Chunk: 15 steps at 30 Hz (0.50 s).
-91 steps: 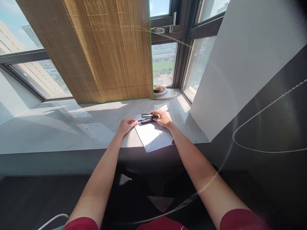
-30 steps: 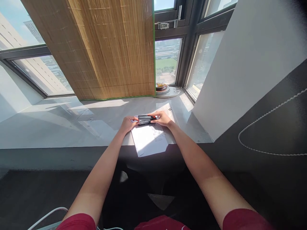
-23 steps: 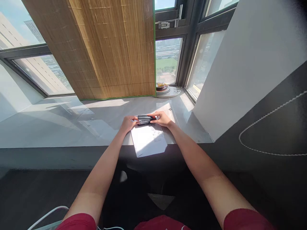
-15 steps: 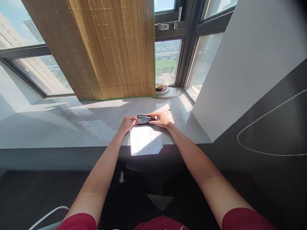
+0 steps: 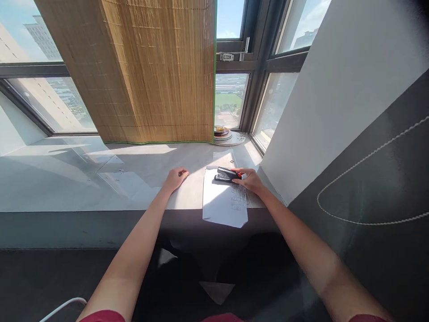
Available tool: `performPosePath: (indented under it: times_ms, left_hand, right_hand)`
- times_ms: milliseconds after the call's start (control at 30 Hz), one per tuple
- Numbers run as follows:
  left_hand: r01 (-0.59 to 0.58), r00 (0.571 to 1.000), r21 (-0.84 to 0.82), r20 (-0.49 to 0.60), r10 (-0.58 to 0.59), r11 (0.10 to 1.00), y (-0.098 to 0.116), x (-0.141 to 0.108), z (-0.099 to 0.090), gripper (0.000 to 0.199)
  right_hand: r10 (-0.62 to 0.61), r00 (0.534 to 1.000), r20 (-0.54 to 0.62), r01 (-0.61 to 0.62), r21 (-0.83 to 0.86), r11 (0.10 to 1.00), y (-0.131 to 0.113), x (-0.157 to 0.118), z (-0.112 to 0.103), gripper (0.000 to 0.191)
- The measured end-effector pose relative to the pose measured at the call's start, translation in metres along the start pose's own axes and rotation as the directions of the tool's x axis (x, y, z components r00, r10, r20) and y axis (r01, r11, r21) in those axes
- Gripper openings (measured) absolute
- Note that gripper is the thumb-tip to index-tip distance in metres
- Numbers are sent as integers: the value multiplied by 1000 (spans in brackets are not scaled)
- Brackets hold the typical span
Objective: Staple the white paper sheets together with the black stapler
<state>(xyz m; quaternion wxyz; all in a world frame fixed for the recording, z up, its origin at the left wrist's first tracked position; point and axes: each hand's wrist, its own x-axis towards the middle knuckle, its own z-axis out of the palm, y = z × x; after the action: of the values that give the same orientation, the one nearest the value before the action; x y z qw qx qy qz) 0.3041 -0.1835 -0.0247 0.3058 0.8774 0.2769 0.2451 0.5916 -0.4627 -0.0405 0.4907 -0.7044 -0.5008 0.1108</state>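
A black stapler with a red part (image 5: 228,174) is gripped at its right end by my right hand (image 5: 250,180). It lies over the upper part of a white sheet of paper (image 5: 221,203), which bears handwriting on its right side and hangs past the front edge of the sill. My left hand (image 5: 177,178) rests on the sill left of the paper, apart from it, with its fingers curled together; whether something small is between them is hidden.
White window sill (image 5: 150,197) with small dark bits near the middle left and behind the stapler. Stacked plates (image 5: 225,136) stand by the window. A bamboo blind (image 5: 161,71) hangs behind; a beaded cord (image 5: 338,217) loops at the right.
My right hand has moved right with the stapler and the paper. My left hand has come away from the stapler and is now apart on the sill. The view has shifted slightly.
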Motion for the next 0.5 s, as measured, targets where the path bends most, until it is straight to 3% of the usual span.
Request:
performPosePath:
  times_ms: [167, 233, 333, 433, 500]
  left_hand:
    - [1, 1000, -8, 24, -1, 1000, 1, 0, 0, 32]
    - [7, 999, -14, 36, -6, 1000, 1, -1, 0, 36]
    - [7, 1000, 0, 29, -7, 1000, 1, -2, -1, 37]
    - [8, 1000, 14, 14, -8, 1000, -1, -3, -2, 35]
    - [8, 1000, 12, 11, -8, 1000, -2, -3, -1, 34]
  right_hand:
    - [-23, 998, 56, 25, -39, 999, 8, 1, -33, 55]
    - [-47, 999, 1, 47, -30, 998, 11, 16, -35, 50]
    - [-95, 991, -98, 79, -156, 985, 21, 47, -29, 46]
    - [-180, 981, 68, 192, -348, 918, 36, 71, -12, 43]
    - [-205, 973, 105, 230, -455, 860, 44, 77, 0, 39]
